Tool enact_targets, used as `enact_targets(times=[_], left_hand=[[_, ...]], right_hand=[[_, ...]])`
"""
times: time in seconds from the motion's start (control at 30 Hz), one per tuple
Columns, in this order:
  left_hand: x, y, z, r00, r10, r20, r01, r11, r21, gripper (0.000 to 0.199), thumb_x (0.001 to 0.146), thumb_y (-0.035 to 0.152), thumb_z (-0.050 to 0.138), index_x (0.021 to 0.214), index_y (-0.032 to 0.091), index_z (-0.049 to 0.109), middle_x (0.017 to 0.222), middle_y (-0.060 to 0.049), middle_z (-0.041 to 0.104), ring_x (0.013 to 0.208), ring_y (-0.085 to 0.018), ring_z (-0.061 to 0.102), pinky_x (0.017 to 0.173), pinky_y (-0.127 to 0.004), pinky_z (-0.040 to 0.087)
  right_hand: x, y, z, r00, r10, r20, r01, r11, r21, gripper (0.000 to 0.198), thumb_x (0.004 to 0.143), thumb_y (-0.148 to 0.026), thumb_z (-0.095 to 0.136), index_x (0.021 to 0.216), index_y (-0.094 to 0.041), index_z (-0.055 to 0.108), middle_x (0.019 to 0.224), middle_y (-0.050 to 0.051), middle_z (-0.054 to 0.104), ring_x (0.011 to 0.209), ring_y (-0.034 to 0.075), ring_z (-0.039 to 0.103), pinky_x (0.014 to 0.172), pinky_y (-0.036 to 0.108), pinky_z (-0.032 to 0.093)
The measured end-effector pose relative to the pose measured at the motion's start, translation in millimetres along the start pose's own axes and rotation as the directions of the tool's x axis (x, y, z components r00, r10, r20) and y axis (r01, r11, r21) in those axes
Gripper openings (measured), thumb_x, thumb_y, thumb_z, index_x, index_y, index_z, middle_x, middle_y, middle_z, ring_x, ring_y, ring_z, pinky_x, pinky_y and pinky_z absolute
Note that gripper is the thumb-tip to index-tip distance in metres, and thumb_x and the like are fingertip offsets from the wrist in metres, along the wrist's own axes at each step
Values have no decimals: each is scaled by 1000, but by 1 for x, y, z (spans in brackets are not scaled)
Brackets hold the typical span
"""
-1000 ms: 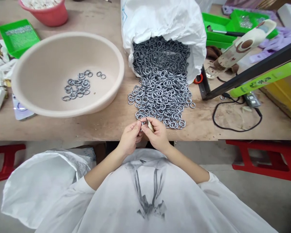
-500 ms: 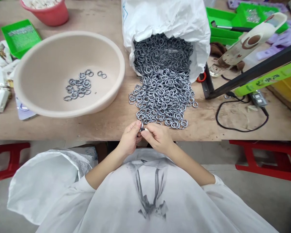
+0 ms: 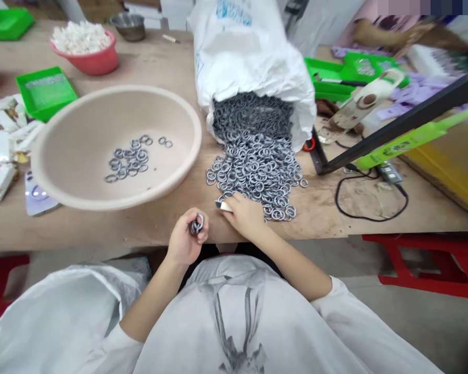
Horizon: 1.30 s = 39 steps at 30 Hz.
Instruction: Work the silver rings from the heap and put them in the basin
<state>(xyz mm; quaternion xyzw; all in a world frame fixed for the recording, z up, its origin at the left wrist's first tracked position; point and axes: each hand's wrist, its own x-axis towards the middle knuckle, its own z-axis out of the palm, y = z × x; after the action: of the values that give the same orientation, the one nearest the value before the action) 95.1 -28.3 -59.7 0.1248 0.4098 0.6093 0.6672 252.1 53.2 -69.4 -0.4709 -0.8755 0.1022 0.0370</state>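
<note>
My left hand (image 3: 187, 236) is curled around several grey rings (image 3: 197, 224) in front of the basin, above the table's near edge. Between the fingers of my right hand (image 3: 245, 214) is a small tool with a white handle (image 3: 225, 206) and a dark tip, perhaps a small blade. That hand rests at the near left edge of a heap of grey rings (image 3: 259, 163). The heap spills from a white sack (image 3: 253, 67) lying on its side. To the left, a wide beige basin (image 3: 78, 124) holds more of the same rings at its bottom.
Green trays (image 3: 49, 106), a red bowl of white pieces (image 3: 97, 61) and a phone (image 3: 39, 195) lie left. On the right are a black metal bar (image 3: 398, 119), a bottle (image 3: 361, 104) and a cable (image 3: 339, 200). Another person's arm (image 3: 386, 36) shows far right. Red stools (image 3: 425, 259) stand below.
My hands have separated: the left moved left and turned palm up with rings in it, the right went forward to the heap's edge, keeping the small tool. The camera view has tilted up.
</note>
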Motion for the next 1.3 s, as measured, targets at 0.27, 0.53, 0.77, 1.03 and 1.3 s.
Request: enact_targets(times=[0.27,0.53,0.77,1.03,1.3], left_hand=[[11,0,9,988,-122,-95,121,993,-11,40,68,37,79,65,17,44,60,5,53,41,-4,40,33,-13,28],[15,-17,31,968,-251,8,250,966,65,35,75,45,73,82,18,51,62,4,56,39,-4,40,32,-13,25],[8,-23,42,962,-251,111,233,960,152,52,69,57,80,77,17,46,54,10,42,37,0,27,35,-11,20],[8,-24,54,994,-102,41,97,989,111,45,69,51,80,75,17,51,55,7,43,42,-3,33,35,-13,23],[10,-25,50,999,-42,-14,44,994,105,46,75,55,75,72,18,47,55,7,41,40,-3,31,34,-13,21]], right_hand=[[11,7,-2,980,95,-173,-39,952,302,17,94,-34,57,91,-23,69,96,2,64,81,16,60,63,28,33],[-7,0,-3,976,144,-162,102,349,931,38,91,-51,58,71,-19,61,71,-2,56,71,13,52,71,27,40],[-17,1,-5,960,146,-238,158,417,895,43,94,-53,55,68,-19,63,69,0,60,74,15,55,75,29,43],[-20,-5,-11,951,221,-214,109,411,905,30,82,-51,69,84,-21,66,75,0,61,72,15,57,72,30,47],[-15,0,-13,972,177,-153,75,382,921,31,82,-51,70,92,-21,64,78,-1,65,72,15,60,69,28,48]])
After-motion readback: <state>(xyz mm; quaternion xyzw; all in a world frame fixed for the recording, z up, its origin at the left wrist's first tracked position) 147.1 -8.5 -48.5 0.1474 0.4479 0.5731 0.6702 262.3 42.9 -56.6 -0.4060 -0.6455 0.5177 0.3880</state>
